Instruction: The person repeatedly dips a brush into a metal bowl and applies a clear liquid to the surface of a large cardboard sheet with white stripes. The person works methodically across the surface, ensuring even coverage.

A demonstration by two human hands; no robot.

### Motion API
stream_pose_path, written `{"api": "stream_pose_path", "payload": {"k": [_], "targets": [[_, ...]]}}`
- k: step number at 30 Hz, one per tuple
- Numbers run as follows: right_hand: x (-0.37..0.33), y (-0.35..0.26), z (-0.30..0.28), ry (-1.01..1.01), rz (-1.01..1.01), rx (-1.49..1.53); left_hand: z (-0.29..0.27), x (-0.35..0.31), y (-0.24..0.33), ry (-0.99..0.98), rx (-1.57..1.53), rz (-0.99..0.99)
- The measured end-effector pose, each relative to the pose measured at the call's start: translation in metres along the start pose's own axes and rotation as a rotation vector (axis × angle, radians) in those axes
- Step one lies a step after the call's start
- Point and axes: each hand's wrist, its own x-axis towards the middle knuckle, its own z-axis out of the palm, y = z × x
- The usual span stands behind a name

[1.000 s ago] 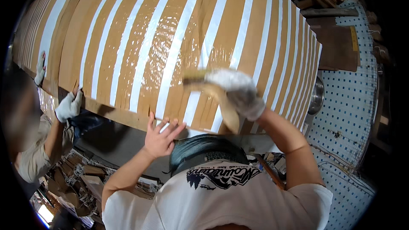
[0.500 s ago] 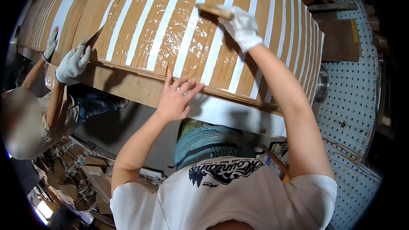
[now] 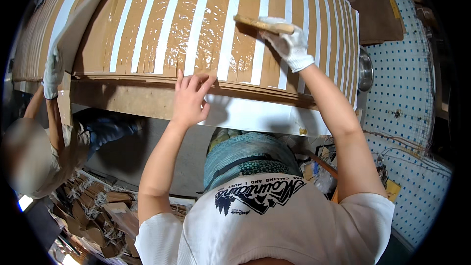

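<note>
Overlapping brown cardboard sheets [image 3: 164,24] lie in a staggered stack before me, their white strips showing in stripes. A wet, glossy coat shines on the middle ones. In a white, stained glove, my right hand [image 3: 287,44] grips a flat wooden brush [image 3: 265,24] over the stack, right of the shiny area. Its underside is hidden, so I cannot tell whether it touches the cardboard. My bare left hand [image 3: 190,99] rests with fingers spread on the near edge of the sheets.
At the left, a person's gloved hand [image 3: 53,71] holds up a bent cardboard sheet [image 3: 81,24]. A metal bowl [image 3: 365,68] stands beyond the stack's right end. Brown boards [image 3: 378,19] lie on the blue-dotted surface [image 3: 392,88]. Cardboard scraps [image 3: 98,211] are heaped at lower left.
My right hand and the brush have moved slightly right and nearer me. The person at the left has raised a cardboard sheet off the stack. The whole view has shifted a little.
</note>
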Motion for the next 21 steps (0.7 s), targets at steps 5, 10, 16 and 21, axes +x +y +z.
{"api": "stream_pose_path", "payload": {"k": [5, 10, 16, 21], "targets": [[-0.076, -0.027, 0.003, -0.236, 0.032, -0.013, -0.013, 0.009, 0.020, -0.080, 0.128, 0.001], [-0.069, 0.005, -0.019, -0.181, -0.058, 0.479, -0.014, 0.015, 0.027, -0.202, 0.220, 0.000], [-0.068, 0.028, -0.007, -0.144, 0.169, 0.362, -0.016, 0.024, 0.029, -0.311, 0.175, -0.030], [-0.060, -0.007, -0.049, -0.345, -0.120, 0.264, -0.020, 0.024, 0.029, -0.386, 0.185, -0.071]]}}
